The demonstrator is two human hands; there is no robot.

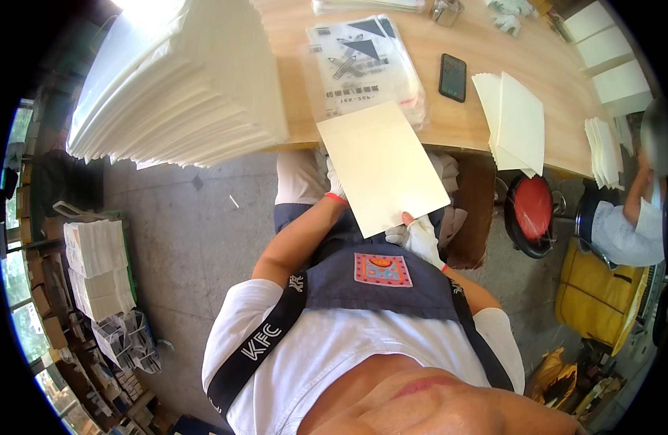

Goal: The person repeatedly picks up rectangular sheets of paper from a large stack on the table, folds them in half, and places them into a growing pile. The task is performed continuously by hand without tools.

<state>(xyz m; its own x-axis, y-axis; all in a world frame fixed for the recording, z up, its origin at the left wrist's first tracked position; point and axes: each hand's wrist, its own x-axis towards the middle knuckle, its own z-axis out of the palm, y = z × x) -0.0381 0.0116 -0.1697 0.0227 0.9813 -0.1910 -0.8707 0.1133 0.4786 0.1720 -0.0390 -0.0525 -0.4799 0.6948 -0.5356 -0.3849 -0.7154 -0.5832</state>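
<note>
A cream sheet of paper or thin card [384,167] is tilted over my lap, its far edge overlapping the table's front edge. My right hand [421,239], in a white glove with the thumb bare, pinches its lower right edge, thumb on top. My left hand [335,181], also gloved, is at the sheet's left edge; its fingers are mostly hidden behind it. Beyond the sheet lies a pile of clear printed plastic bags [363,65] on the wooden table [297,72].
A tall stack of white sheets [181,94] fills the table's left. To the right lie a phone [453,77], cream sheets [511,119] overhanging the edge, and another small pile [603,152]. A red stool [531,210] stands right; another person [627,228] sits beyond it.
</note>
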